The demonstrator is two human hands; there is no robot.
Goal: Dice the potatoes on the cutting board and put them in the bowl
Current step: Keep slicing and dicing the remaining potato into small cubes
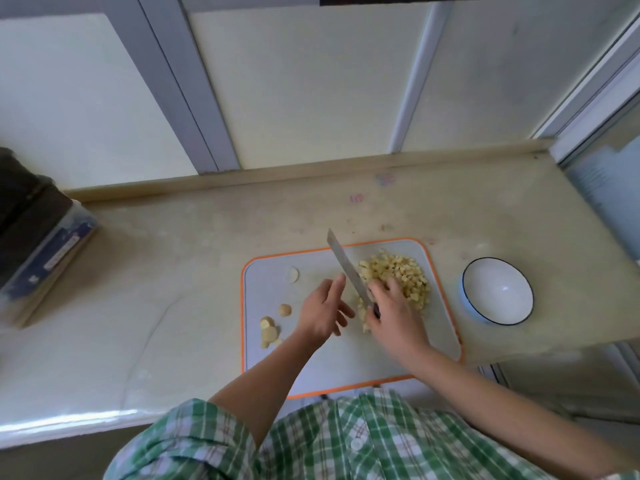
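Soft, flat daylight, wide-angle bend, some motion blur.

Lit evenly and fairly brightly from the frosted window panels (294,81) behind the counter (173,271), with shadows faint and soft-edged. Caught a white glare strip along the counter's near left edge and a small highlight inside the bowl (497,289). Bowed straight lines hard toward the borders, splaying the window frames outward. Smeared the right hand (394,313) and its forearm with motion blur, and softened the left hand (325,306) slightly. Rendered the knife (346,268) blade and potato dice (398,275) moderately sharp. Blurred the plaid shirt (329,441) at the bottom and the dark box (38,244) at far left. Looked washed out, with a greenish-yellow cast.
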